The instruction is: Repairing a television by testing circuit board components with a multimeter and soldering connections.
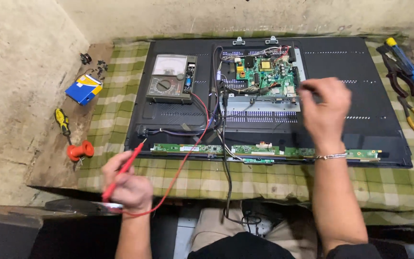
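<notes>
The left hand [129,188] has its grip closed around a red probe [124,169], whose tip points at the long green strip board [264,150] along the near edge of an opened flat-panel television [350,96] lying face down on the cloth-covered desk [264,180]. The right hand [324,108] hovers, blurred, beside the green main board [264,74] (whether its grip holds anything cannot be told). An analogue multimeter [171,79] rests on the television's back, left of the main board.
</notes>
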